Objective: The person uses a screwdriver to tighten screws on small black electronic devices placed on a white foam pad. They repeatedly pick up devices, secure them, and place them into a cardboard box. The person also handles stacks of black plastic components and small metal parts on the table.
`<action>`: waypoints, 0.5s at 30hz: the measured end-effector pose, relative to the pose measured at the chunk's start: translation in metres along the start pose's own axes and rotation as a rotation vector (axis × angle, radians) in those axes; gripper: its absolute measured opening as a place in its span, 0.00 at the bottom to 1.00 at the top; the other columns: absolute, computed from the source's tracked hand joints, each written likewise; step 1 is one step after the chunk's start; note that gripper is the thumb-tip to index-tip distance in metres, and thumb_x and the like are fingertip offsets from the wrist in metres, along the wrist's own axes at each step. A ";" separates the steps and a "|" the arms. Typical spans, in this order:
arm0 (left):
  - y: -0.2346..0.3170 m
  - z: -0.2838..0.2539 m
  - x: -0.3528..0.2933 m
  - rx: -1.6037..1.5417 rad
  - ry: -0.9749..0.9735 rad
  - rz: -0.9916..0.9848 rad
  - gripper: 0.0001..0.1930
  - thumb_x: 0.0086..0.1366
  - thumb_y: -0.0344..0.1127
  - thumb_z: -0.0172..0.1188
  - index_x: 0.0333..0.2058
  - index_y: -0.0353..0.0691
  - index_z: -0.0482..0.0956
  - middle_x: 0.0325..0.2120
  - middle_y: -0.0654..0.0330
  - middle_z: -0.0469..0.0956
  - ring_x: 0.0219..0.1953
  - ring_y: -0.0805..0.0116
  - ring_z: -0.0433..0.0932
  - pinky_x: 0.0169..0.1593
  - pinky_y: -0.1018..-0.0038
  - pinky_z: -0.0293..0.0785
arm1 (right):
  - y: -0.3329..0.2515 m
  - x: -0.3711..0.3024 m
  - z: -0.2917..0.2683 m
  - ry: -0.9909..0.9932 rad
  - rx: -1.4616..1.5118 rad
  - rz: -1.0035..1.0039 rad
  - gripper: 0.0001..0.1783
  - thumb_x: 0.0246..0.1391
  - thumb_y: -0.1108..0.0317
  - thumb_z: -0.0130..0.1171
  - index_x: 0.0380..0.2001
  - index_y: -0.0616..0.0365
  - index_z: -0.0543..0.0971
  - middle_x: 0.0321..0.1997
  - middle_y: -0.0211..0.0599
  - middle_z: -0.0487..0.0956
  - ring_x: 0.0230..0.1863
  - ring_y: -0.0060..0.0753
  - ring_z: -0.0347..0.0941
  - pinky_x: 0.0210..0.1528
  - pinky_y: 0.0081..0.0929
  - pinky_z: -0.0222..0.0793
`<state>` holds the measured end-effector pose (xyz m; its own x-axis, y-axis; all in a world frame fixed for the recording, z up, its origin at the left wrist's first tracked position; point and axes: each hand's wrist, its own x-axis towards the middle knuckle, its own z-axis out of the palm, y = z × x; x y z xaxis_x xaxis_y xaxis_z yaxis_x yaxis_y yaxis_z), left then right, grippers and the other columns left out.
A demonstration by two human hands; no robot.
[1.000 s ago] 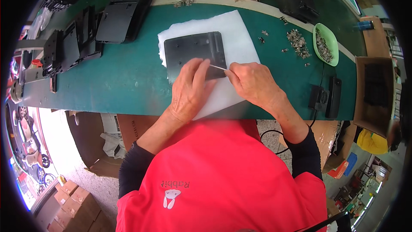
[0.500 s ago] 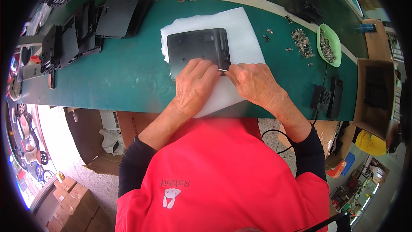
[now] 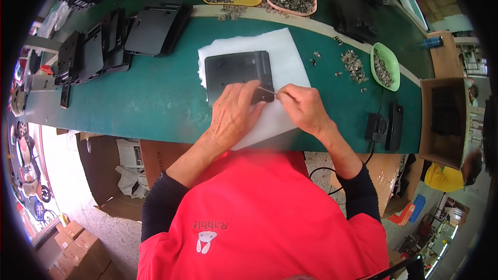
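A black plastic panel (image 3: 228,67) with small raised studs and a ridged strip along its right side lies on a white foam sheet (image 3: 290,67). My left hand (image 3: 231,116) rests over the panel's lower edge, fingers stretched forward and thumb apart from them. Pinched in my right hand (image 3: 306,108) is a thin metal rod (image 3: 267,91), slanting over the panel's lower right corner. Its far end meets my left fingertips, so its tip is hidden. What sits under my left fingers cannot be seen.
Several black plastic housings (image 3: 155,28) stand at the table's left. Yellow (image 3: 234,5) and pink (image 3: 290,11) trays of small metal parts sit at the back. Right of the foam lie loose metal parts (image 3: 354,66), a green tray (image 3: 397,75) and a black corded device (image 3: 377,127).
My right hand has drawn back slightly from the left, showing more of the rod. My left thumb has parted from its fingers. The whole view has shifted, with the table lower.
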<state>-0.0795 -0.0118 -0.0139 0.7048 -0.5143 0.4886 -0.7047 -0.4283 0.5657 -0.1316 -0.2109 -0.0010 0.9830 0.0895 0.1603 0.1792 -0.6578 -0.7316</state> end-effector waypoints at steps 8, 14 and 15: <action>0.000 0.010 0.005 0.023 0.005 -0.070 0.24 0.51 0.31 0.70 0.48 0.39 0.75 0.36 0.56 0.77 0.37 0.55 0.76 0.38 0.64 0.75 | -0.010 0.010 0.027 0.361 0.578 0.180 0.06 0.56 0.70 0.60 0.34 0.62 0.80 0.27 0.26 0.75 0.26 0.19 0.68 0.32 0.19 0.64; -0.005 0.010 0.003 -0.021 -0.003 -0.041 0.17 0.52 0.30 0.68 0.42 0.38 0.77 0.37 0.56 0.76 0.38 0.55 0.74 0.40 0.63 0.73 | -0.013 -0.005 -0.001 0.210 -0.117 0.087 0.06 0.53 0.70 0.63 0.32 0.61 0.79 0.28 0.34 0.74 0.23 0.30 0.71 0.28 0.25 0.68; -0.005 0.010 0.002 -0.042 -0.003 -0.039 0.17 0.52 0.30 0.68 0.42 0.38 0.77 0.37 0.55 0.75 0.38 0.55 0.74 0.40 0.63 0.73 | -0.013 -0.011 -0.008 0.105 -0.018 0.241 0.05 0.53 0.71 0.63 0.32 0.61 0.78 0.29 0.36 0.75 0.25 0.28 0.73 0.27 0.26 0.69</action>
<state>-0.0756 -0.0184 -0.0226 0.7315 -0.4998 0.4637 -0.6725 -0.4169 0.6115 -0.1455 -0.2090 0.0123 0.9875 -0.1491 0.0516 -0.0614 -0.6643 -0.7450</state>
